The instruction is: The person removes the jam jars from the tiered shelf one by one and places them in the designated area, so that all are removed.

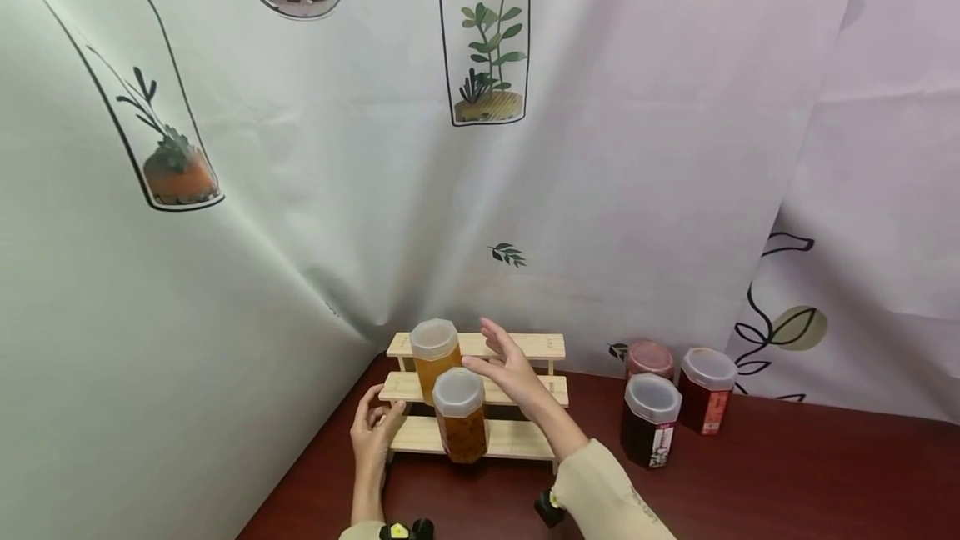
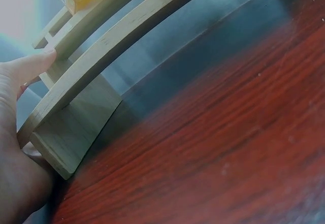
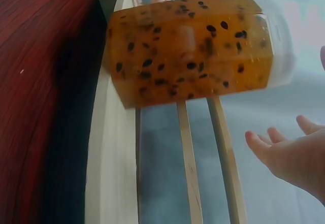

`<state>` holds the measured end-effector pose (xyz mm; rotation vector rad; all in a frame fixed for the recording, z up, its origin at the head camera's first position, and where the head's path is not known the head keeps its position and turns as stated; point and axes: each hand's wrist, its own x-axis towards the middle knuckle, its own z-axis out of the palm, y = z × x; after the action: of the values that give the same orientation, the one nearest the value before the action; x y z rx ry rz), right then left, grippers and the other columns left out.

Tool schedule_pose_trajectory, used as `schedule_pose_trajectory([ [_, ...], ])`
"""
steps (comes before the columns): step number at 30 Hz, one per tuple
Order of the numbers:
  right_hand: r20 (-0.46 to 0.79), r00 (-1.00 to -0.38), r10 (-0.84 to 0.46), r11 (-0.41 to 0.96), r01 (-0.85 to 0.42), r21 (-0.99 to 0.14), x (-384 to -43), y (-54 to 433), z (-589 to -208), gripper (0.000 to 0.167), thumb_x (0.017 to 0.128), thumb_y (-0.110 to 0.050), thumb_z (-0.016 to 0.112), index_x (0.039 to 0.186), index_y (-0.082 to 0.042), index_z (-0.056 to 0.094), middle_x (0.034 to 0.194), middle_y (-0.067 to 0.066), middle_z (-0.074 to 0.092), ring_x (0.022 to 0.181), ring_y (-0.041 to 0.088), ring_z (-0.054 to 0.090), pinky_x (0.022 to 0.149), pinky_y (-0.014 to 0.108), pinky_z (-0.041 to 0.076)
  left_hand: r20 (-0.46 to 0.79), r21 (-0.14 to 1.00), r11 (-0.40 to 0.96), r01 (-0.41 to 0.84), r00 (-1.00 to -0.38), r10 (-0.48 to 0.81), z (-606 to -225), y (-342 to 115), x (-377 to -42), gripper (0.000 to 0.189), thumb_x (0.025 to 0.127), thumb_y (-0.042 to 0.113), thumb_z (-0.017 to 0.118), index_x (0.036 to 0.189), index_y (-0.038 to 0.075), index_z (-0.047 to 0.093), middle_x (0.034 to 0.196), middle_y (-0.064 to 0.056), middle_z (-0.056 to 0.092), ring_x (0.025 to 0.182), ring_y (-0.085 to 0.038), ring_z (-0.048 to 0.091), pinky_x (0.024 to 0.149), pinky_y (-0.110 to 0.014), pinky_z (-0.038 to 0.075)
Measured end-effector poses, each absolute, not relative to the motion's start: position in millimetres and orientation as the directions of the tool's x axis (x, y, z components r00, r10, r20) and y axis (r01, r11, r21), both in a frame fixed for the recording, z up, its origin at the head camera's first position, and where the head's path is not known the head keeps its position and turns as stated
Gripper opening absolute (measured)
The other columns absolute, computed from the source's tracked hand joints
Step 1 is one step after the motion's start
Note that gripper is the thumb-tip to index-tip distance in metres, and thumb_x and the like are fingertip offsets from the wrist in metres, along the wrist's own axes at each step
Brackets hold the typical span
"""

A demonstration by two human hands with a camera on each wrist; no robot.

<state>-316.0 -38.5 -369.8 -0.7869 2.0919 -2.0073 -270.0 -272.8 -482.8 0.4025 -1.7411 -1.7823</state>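
Orange jar on a wooden shelf

We see it on the bottom step, low middle of the frame. Our left hand has its grip on the shelf's end; our right hand has a wide grip, near the jar.

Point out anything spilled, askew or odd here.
No spill shows. The amber, dark-specked octagonal jar seems to overhang the front of the pale wooden stand, looking insecure; the white plant-printed backdrop hangs creased.
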Motion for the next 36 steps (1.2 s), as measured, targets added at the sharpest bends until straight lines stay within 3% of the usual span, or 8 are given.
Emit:
schedule_pose_trajectory([
  [15, 0.185, -0.871, -0.456, 0.041, -0.228, -0.973, -325.9, -75.3, -359.6, 0.092, 0.085, -0.030, 0.076, 0.156, -0.011, 0.020, 0.155, 0.021, 0.034, 0.142, 0.043, 0.034, 0.113, 0.057, 0.030, 0.213, 0.972, 0.052, 0.229, -0.768, -0.603, -479.8, -273.0, -275.4, 0.051, 0.085, 0.013, 0.076, 0.132, 0.007, 0.054, 0.068, 0.014, 0.056, 0.065, 0.000, 0.050, 0.062, -0.016, 0.042],
  [26, 0.117, -0.871, -0.477, 0.032, -0.150, -0.988, -325.5, -85.6, -357.8, 0.084, 0.084, -0.022, 0.077, 0.153, -0.012, 0.030, 0.149, 0.019, 0.043, 0.136, 0.039, 0.043, 0.104, 0.053, 0.040, 0.190, 0.973, 0.016, 0.229, -0.768, -0.611, -482.8, -270.8, -268.6, 0.052, 0.085, 0.012, 0.076, 0.131, 0.005, 0.053, 0.070, 0.014, 0.058, 0.067, -0.001, 0.053, 0.064, -0.016, 0.045],
  [36, 0.138, -0.853, -0.504, 0.022, -0.172, -0.985, -332.6, -85.8, -365.6, 0.073, 0.085, -0.021, 0.076, 0.148, -0.013, 0.040, 0.149, 0.017, 0.045, 0.133, 0.038, 0.047, 0.092, 0.043, 0.047, 0.195, 0.976, 0.048, 0.211, -0.765, -0.614, -483.2, -271.2, -269.9, 0.052, 0.085, 0.011, 0.076, 0.132, 0.006, 0.054, 0.069, 0.013, 0.057, 0.067, 0.000, 0.051, 0.064, -0.016, 0.044],
])
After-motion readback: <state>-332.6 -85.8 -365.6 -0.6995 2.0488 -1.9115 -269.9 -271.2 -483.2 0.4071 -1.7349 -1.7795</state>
